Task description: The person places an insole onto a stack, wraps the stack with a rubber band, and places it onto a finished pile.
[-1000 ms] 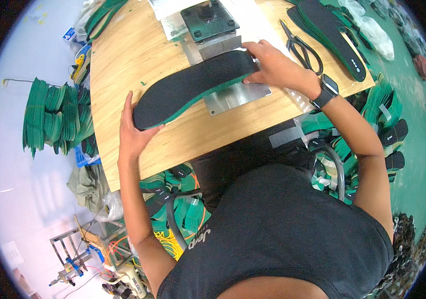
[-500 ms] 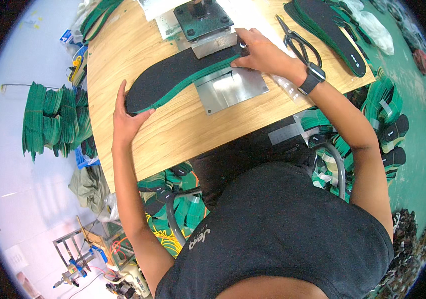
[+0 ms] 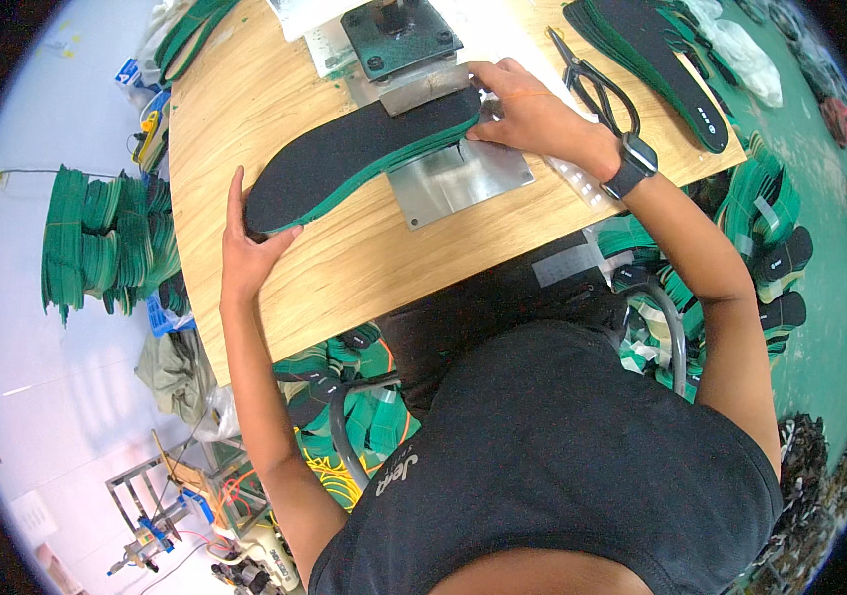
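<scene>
A long black insole with a layered green edge lies slanted over the wooden table, its middle and narrow end beside the metal block of a press. Around its broad end curls my left hand, thumb on the near edge and fingers along the outer side. The narrow end sits between the thumb and fingers of my right hand, which wears a watch. Beneath the insole shows a flat metal plate. Just above it stands the press head, a dark bolted plate on a metal block.
Black-handled scissors lie right of my right hand. Beyond them rests a stack of insoles. More green insole stacks stand left of the table, and others sit below its right side. A chair arm curves near my body.
The insole's broad end has moved slightly left and nearer to me, with my left hand. My right hand has shifted a little right and nearer, and the narrow end shows more.
</scene>
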`<state>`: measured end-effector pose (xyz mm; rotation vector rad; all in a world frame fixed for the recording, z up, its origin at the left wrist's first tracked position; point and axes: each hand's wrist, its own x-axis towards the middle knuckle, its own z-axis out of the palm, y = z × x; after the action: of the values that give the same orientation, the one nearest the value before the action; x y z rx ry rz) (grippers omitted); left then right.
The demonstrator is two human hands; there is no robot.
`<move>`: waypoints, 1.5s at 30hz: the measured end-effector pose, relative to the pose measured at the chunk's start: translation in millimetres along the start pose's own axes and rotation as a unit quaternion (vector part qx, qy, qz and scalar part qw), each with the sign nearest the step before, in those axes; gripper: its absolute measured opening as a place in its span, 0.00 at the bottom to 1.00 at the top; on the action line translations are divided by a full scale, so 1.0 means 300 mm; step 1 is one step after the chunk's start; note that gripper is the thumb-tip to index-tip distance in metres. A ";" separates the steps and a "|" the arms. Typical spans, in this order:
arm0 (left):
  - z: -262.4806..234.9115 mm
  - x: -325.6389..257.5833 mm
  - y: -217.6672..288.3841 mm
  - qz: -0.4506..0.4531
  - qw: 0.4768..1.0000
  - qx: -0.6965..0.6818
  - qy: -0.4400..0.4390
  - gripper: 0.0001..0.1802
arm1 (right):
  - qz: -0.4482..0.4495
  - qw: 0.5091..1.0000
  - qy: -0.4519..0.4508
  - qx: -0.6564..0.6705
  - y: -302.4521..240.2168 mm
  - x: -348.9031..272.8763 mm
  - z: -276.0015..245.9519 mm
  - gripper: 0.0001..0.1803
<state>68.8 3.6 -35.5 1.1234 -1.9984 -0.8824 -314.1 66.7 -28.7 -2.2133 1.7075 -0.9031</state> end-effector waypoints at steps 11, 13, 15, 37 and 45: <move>-0.073 -0.080 -0.007 -0.050 0.987 -0.111 0.106 0.43 | -0.067 0.990 0.119 -0.041 -0.043 -0.081 -0.139 0.31; -0.093 -0.144 0.003 -0.009 0.982 -0.033 0.188 0.34 | -0.060 0.990 0.112 -0.058 -0.059 -0.142 -0.207 0.29; -0.069 -0.173 0.025 -0.013 0.967 -0.060 0.246 0.27 | -0.063 0.989 0.112 -0.079 -0.044 -0.205 -0.238 0.26; 0.488 -0.068 0.384 -0.205 0.878 -0.326 -0.285 0.18 | -0.001 0.982 0.090 0.166 -0.105 -0.269 -0.177 0.13; 0.636 -0.059 0.471 -0.181 0.856 -0.418 -0.245 0.12 | -0.127 0.939 -0.027 0.318 -0.234 -0.515 -0.229 0.14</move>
<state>-139.0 119.6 -29.5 0.7869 -1.4353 -2.1482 -319.4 246.0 8.7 -1.9883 0.9183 -1.2249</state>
